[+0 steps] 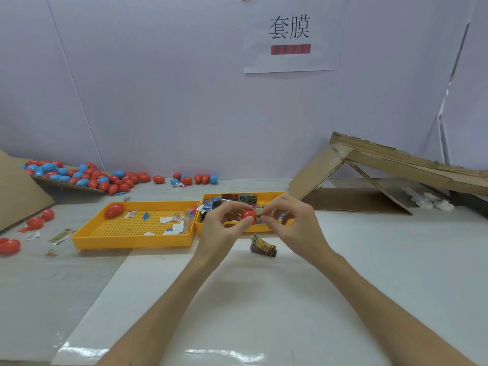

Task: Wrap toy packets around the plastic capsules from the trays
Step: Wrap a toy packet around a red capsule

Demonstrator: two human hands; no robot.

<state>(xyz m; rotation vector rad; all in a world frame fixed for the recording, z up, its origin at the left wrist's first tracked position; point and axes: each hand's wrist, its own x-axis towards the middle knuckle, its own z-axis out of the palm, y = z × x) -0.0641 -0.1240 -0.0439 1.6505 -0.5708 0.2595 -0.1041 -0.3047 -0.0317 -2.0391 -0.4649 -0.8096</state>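
Forearms (pixel 182 299) reach forward; left grip (pixel 221 225) pinches red capsule (pixel 248 215), right grip (pixel 293 223) pinches toy packet (pixel 262 217) against it.

Glossy red plastic capsule (pixel 248 214), perforated yellow plastic tray (pixel 137 240), rough torn cardboard (pixel 390 165), shiny white table (pixel 264 299)

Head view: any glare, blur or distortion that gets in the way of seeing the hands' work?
Head view: even, soft light, faint shadows; glare streaks only at the near edge of the table; wide-angle bending curves the wall seam; the capsule and packet between the left hand and right hand look slightly soft but readable.
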